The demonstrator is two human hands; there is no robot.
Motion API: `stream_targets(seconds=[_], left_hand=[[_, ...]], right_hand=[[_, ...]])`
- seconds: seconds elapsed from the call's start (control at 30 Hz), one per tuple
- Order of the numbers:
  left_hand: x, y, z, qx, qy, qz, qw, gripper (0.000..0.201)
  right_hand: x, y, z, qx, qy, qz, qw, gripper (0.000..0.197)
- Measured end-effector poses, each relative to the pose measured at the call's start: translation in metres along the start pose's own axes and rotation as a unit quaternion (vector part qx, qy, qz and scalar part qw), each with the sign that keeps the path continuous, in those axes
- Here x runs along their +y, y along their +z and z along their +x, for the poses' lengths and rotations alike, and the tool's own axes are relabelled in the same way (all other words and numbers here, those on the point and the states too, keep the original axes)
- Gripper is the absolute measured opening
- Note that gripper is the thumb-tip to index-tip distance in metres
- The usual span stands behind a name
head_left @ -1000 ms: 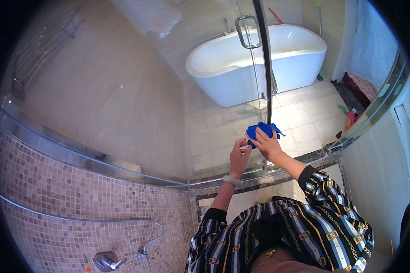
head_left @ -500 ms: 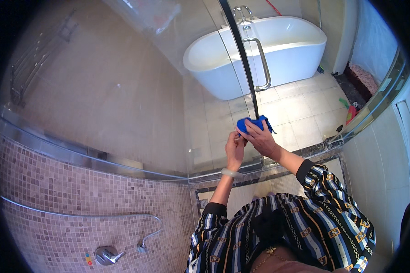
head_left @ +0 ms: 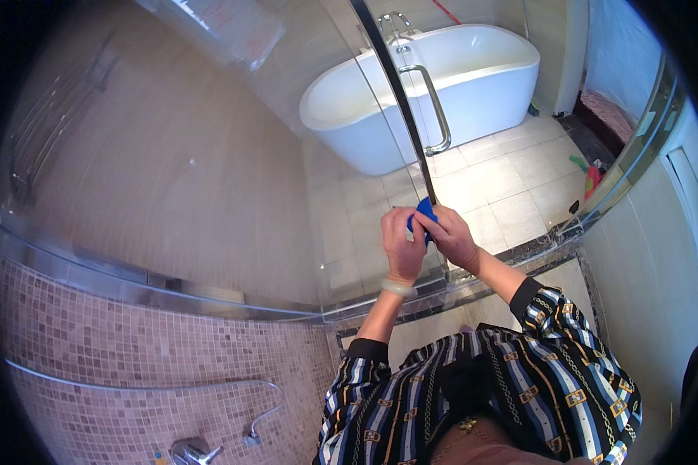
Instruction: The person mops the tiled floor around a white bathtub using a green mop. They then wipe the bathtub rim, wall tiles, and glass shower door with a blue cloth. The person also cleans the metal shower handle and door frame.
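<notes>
A blue cloth (head_left: 424, 209) is bunched between my two hands, at the dark edge strip (head_left: 399, 89) of a glass shower door. My left hand (head_left: 402, 242), with a pale bangle at the wrist, pinches the cloth from the left. From the right, my right hand (head_left: 453, 237) grips it too, fingers curled toward the left hand. Little of the cloth shows, and the fingers hide where it meets the strip. Above the hands, a curved metal door handle (head_left: 442, 120) stands out from the glass.
Beyond the glass stands a white bathtub (head_left: 473, 101) with a metal faucet (head_left: 395, 27) on pale floor tiles. A glass panel (head_left: 171, 178) extends left. Lower left, a mosaic wall (head_left: 116, 333) carries a shower hose (head_left: 132, 384). Red and green items (head_left: 591, 180) lie on the floor at right.
My left hand has moved up onto the cloth. The cloth, earlier spread under my right hand, is now bunched between both hands. The view has shifted slightly.
</notes>
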State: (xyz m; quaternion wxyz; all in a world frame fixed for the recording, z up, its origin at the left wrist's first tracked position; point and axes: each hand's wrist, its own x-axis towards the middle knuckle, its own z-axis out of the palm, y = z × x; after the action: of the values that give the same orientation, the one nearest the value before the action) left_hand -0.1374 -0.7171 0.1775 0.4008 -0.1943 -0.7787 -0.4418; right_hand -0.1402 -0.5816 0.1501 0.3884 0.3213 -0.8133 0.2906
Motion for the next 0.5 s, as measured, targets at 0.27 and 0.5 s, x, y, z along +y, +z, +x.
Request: stream_targets(seconds=[0.27,0.5], left_hand=[[-0.031,0.006,-0.003,-0.118,0.05,0.004,0.992,0.019],[0.009,0.018,0.113,-0.147,0.249,0.103,0.952,0.037]], right_hand=[[0.009,-0.005,-0.007,0.028,0.123,0.022,0.992,0.049],[0.023,-0.017,0.092,0.202,0.198,-0.056,0.958,0.062]])
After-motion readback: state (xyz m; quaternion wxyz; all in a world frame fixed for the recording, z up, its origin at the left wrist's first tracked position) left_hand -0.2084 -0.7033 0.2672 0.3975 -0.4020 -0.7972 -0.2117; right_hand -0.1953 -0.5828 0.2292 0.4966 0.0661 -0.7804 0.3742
